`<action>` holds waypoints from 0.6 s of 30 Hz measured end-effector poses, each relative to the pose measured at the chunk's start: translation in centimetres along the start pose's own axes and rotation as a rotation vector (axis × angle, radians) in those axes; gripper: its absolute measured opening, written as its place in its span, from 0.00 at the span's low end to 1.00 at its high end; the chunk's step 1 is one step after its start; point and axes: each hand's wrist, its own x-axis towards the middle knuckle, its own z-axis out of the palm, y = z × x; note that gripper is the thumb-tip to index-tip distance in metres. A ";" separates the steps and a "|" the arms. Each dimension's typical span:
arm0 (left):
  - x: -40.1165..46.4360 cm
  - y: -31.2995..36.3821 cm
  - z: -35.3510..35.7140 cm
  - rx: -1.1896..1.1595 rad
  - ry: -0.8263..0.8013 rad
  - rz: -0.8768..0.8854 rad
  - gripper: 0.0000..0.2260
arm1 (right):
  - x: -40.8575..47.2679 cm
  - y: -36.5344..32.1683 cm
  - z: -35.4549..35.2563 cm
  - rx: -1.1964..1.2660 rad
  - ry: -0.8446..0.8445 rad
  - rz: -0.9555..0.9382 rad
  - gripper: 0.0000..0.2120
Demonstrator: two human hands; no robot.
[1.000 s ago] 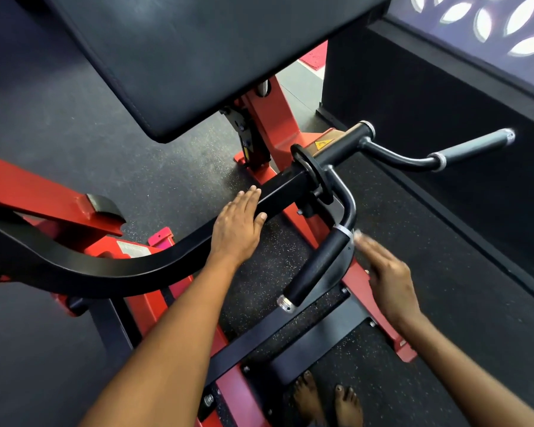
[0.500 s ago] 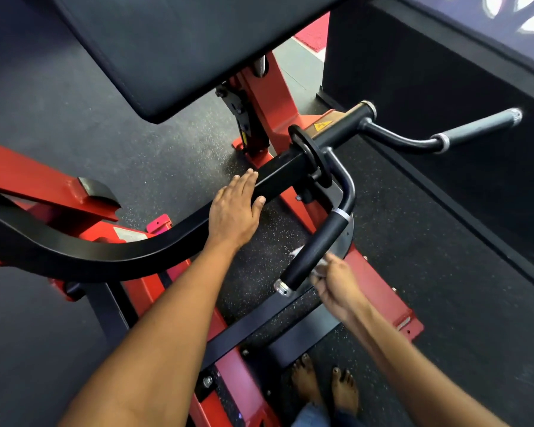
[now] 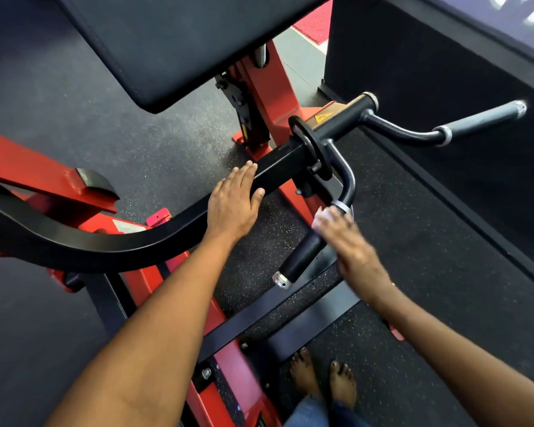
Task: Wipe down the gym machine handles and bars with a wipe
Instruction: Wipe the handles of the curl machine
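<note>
The near handle (image 3: 305, 254), a black grip capped by a silver end, is seen with its long axis running diagonally: the free end points down and to the left, toward the person's bare feet (image 3: 322, 375), while the upper end rises to the right into a silver collar and a curved black tube that bends back to the round hub (image 3: 310, 147). The far handle (image 3: 478, 118), grey and ringed at its base, is pointed away to the upper right from the same hub.

A white wipe (image 3: 322, 216) is held against the upper part of the near handle, just below the silver collar, by the right hand (image 3: 350, 245). The hand is blurred; its fingers appear laid over the wipe and the grip from the right side, but whether they are curled round the bar cannot be told. Most of the grip's length lies bare below and to the left of that hand.

The left hand (image 3: 233, 204) is rested flat, fingers straight and together, on the black lever arm (image 3: 111, 245), which sweeps in a curve from the left edge up to the hub. This hand is set well apart from the wipe, left of the near handle. A black pad (image 3: 173, 41) overhangs the red frame (image 3: 43, 177) above.
</note>
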 end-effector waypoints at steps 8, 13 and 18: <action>-0.1 -0.1 0.1 -0.017 0.013 0.011 0.23 | -0.3 -3.9 2.7 0.141 -0.119 -0.262 0.21; -0.1 -0.1 0.2 -0.015 0.026 0.000 0.23 | 5.2 0.6 -1.2 -0.160 -0.011 0.062 0.17; -0.1 0.0 0.1 -0.015 0.018 -0.005 0.23 | 3.5 -3.9 3.1 -0.238 -0.239 -0.159 0.05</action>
